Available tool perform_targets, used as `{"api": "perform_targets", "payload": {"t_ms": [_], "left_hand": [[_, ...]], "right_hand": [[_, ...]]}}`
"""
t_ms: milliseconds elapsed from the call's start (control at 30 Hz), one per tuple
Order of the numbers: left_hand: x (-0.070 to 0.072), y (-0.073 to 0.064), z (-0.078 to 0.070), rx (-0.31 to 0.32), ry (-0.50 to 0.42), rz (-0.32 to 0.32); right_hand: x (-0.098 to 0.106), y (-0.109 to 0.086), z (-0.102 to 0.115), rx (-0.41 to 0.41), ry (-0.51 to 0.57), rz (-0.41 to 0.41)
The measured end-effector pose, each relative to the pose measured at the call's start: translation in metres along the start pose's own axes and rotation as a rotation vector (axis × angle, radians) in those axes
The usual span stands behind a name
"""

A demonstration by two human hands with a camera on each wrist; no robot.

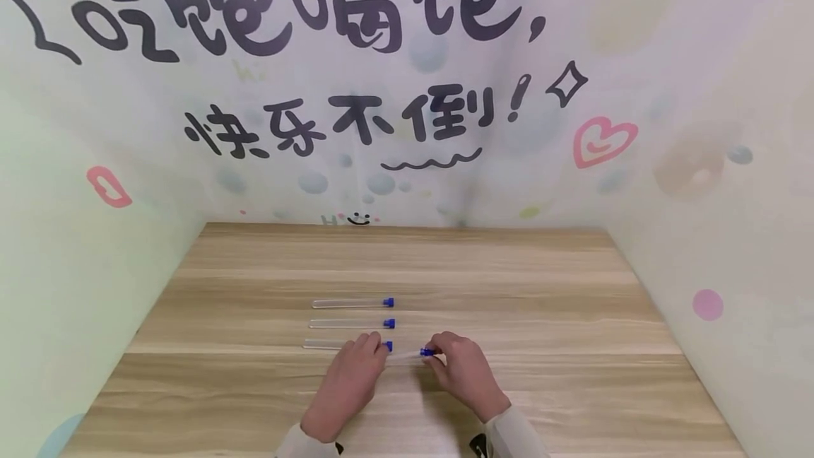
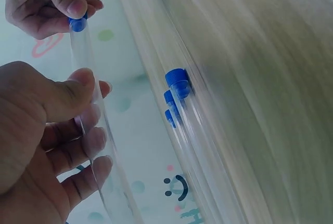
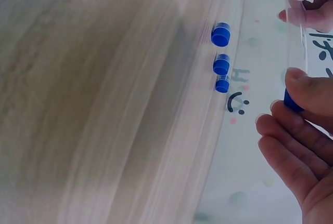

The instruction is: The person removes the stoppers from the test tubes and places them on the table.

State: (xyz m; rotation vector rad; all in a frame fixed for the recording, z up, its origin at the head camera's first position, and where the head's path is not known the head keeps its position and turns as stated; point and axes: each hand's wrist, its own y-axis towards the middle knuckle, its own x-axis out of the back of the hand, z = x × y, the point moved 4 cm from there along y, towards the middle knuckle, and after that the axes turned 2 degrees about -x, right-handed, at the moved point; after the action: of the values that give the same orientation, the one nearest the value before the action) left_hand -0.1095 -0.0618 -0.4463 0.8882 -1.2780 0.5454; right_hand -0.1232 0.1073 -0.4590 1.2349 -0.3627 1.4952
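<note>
A clear test tube (image 2: 83, 47) with a blue cap (image 1: 427, 352) at its right end is held between both hands. My left hand (image 1: 352, 382) grips the tube's body, thumb on one side and fingers on the other. The right hand (image 1: 468, 375) pinches the blue cap between thumb and fingers; in the right wrist view its other fingers are spread apart. Beyond the hands, three more test tubes lie in a row with blue caps facing right: a far one (image 1: 346, 304), a middle one (image 1: 346, 324) and a near one (image 1: 321, 344), partly hidden by the left hand.
The wood-grain table (image 1: 540, 288) carries the tubes. Behind it rises a pale printed backdrop (image 1: 305, 196) with dark lettering, and similar pale sides stand left and right of the table.
</note>
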Motion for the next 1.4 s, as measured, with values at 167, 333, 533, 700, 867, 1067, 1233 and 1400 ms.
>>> {"api": "perform_targets", "payload": {"t_ms": [167,333,533,700,867,1067,1233,1400], "left_hand": [[0.000,0.000,0.000,0.017,0.017,0.011],[0.001,0.000,0.003,0.013,0.027,0.004],[0.000,0.000,0.005,0.016,0.030,0.007],[0.002,0.000,0.006,0.022,0.025,-0.007],[0.006,-0.001,0.009,0.040,0.020,-0.020],[0.010,-0.003,0.014,0.052,0.020,-0.027],[0.009,-0.008,0.020,0.066,0.006,-0.036],[0.006,-0.015,0.026,0.084,0.002,-0.029]], "right_hand": [[0.000,-0.001,0.001,0.040,0.013,-0.025],[-0.001,-0.002,0.003,0.096,0.011,-0.062],[0.000,-0.002,0.003,0.128,-0.002,-0.058],[0.002,-0.001,0.003,0.126,-0.001,-0.057],[0.005,-0.001,0.001,0.085,-0.026,-0.042],[0.008,0.000,-0.002,0.040,-0.035,-0.025],[0.010,-0.004,-0.009,0.025,-0.013,-0.042],[0.017,-0.013,-0.024,0.010,-0.018,-0.149]]}}
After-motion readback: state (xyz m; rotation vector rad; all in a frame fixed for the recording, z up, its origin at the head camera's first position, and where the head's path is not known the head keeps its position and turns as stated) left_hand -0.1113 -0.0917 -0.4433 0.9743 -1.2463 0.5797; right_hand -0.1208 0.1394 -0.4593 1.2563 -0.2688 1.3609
